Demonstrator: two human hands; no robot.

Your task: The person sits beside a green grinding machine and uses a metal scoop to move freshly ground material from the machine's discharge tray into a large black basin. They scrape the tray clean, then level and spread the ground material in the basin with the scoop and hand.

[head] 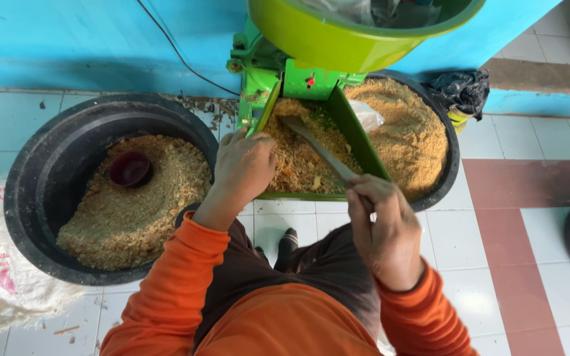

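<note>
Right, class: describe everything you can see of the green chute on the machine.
The green chute is a sloping open trough with raised side walls, apparently painted metal, fixed below the machine's green bowl. It is heaped with coarse tan crumbs. The left hand rests at its left wall; the right hand holds a flat stick lying in the crumbs. Its lower end overhangs the right black tub.

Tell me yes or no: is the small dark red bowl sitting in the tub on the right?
No, the small dark red bowl sits on the meal in the left black tub, beside the left hand.
</note>
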